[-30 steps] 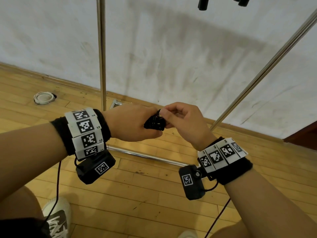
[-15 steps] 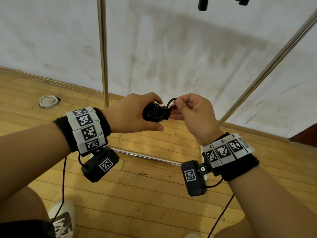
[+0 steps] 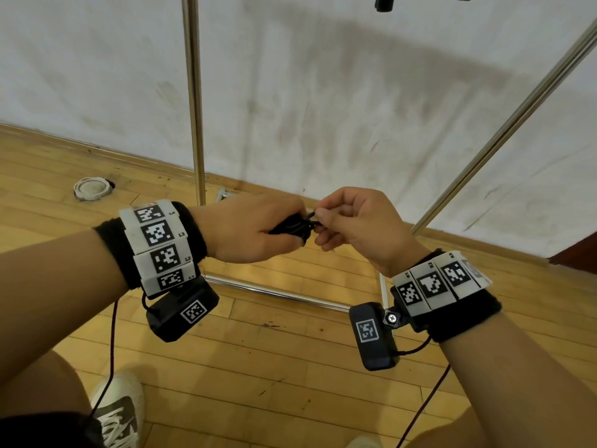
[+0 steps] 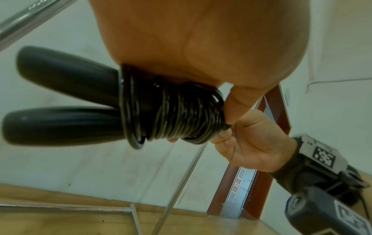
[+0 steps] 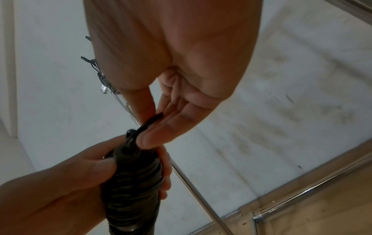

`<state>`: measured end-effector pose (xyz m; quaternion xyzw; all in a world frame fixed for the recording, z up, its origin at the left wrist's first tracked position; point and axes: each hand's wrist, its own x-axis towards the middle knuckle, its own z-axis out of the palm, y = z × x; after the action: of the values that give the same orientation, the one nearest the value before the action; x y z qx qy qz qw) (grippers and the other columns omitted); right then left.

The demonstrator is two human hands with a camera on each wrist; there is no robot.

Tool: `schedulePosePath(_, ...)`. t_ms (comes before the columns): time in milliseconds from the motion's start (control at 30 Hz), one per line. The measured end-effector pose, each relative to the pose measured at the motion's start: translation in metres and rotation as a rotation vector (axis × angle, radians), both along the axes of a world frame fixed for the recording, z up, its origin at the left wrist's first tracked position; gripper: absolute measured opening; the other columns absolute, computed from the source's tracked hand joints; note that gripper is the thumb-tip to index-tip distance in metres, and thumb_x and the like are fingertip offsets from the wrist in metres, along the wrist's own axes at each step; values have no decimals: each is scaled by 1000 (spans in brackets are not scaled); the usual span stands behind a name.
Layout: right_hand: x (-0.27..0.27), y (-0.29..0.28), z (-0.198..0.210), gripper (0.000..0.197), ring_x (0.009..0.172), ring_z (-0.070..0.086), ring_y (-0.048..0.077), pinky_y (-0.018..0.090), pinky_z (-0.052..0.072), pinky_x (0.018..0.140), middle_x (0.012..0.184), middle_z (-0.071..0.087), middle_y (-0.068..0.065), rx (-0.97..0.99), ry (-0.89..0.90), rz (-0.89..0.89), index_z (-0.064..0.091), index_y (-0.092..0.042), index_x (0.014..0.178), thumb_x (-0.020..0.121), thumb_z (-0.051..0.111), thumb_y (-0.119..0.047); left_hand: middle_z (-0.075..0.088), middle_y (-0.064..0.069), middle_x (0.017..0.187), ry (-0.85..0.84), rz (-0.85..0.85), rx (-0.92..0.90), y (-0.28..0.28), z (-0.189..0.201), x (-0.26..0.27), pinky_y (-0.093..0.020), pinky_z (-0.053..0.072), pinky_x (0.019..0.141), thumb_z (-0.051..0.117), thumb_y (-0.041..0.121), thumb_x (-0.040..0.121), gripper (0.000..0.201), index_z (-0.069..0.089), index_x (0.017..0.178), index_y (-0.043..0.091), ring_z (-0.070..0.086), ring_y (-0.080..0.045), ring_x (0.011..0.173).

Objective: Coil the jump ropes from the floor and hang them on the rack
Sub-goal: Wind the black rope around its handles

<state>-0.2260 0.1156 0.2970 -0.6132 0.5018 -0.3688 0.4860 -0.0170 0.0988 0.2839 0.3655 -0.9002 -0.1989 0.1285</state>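
Observation:
A black jump rope [image 3: 292, 227] [image 4: 173, 114] [image 5: 132, 182] is coiled tightly round its two black handles [image 4: 60, 98], which lie side by side. My left hand [image 3: 252, 232] [image 5: 66, 179] grips the coiled bundle in front of my chest. My right hand [image 3: 349, 224] [image 4: 241, 143] pinches a short loop of the cord [image 5: 152, 120] at the bundle's end between thumb and fingers. The metal rack's upright pole [image 3: 193, 98] stands just behind my hands. Its slanted bar [image 3: 504, 130] runs up to the right.
Black handles [image 3: 383, 3] of other ropes hang at the top edge of the head view. The rack's base rail [image 3: 274, 294] lies on the wooden floor below my hands. A round white floor fitting [image 3: 90, 189] sits at left by the wall. My shoe [image 3: 116, 412] shows at the bottom.
The hands dropped slightly after rising. The cord loop in my right fingers has been drawn in closer to the bundle.

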Motion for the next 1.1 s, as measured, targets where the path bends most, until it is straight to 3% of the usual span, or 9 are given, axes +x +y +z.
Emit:
schedulePosePath(133, -2, 2, -2, 12, 59, 70, 16, 25, 56, 56, 64, 71, 0, -148, 156, 10, 65, -12, 88, 91, 65, -1, 56, 11, 67, 36, 41, -83, 1, -5, -10, -22, 38, 53, 33, 78, 85, 42, 46, 76, 40, 53, -6, 57)
schedulePosePath(200, -3, 3, -2, 17, 59, 70, 14, 23, 56, 57, 64, 71, -3, -206, 188, 4, 67, -17, 89, 91, 64, -1, 62, 18, 66, 92, 93, -52, -2, -5, -12, -22, 41, 51, 38, 70, 89, 37, 53, 73, 41, 57, -3, 56)
schedulePosePath(300, -4, 4, -3, 18, 61, 70, 11, 20, 55, 59, 66, 70, -4, -267, 248, -9, 70, -19, 97, 92, 64, -3, 64, 9, 62, 83, 153, -19, -6, -8, -13, -31, 47, 51, 46, 57, 92, 33, 59, 73, 33, 57, -5, 51)
schedulePosePath(400, -8, 3, -2, 20, 59, 69, 8, 17, 55, 58, 63, 69, -6, -310, 286, -54, 69, -24, 88, 91, 65, -4, 65, 4, 66, 64, 186, 3, -8, -7, -11, -38, 53, 55, 48, 54, 89, 28, 62, 79, 31, 59, -11, 54)
schedulePosePath(533, -17, 2, 2, 23, 57, 69, 8, 17, 53, 57, 60, 68, -8, -335, 276, -96, 66, -27, 84, 91, 65, -5, 66, 5, 69, 177, 219, 71, -14, -5, -4, -25, 48, 51, 58, 41, 89, 17, 67, 78, 30, 58, -8, 53)
schedulePosePath(700, -15, 1, 3, 17, 58, 69, 13, 22, 56, 57, 63, 69, -1, -263, 192, -80, 67, -18, 88, 93, 62, -3, 60, 7, 59, 275, 132, 269, -8, -5, -11, -37, 47, 47, 43, 22, 97, 22, 62, 86, 22, 54, -18, 49)
schedulePosePath(767, -15, 0, 4, 15, 57, 68, 14, 24, 57, 57, 66, 69, 3, -230, 138, -86, 67, -14, 89, 94, 61, -2, 58, 5, 58, 324, 124, 338, -6, -7, -13, -38, 45, 41, 38, 25, 102, 30, 60, 84, 15, 51, -24, 45)
schedulePosePath(900, -17, 0, 3, 10, 56, 67, 14, 24, 55, 54, 65, 69, 6, -201, 125, -76, 67, -10, 91, 93, 62, -2, 59, 11, 55, 279, 129, 249, -10, -6, -9, -18, 39, 42, 42, 40, 103, 35, 61, 82, 19, 47, -4, 40)
schedulePosePath(1100, -22, -1, 1, 16, 56, 67, 14, 22, 54, 54, 64, 68, -1, -228, 228, -69, 66, -16, 86, 92, 64, -2, 64, 7, 67, 89, 114, 49, -21, -8, 9, -24, 44, 54, 45, 43, 100, 27, 61, 83, 29, 56, -6, 53)
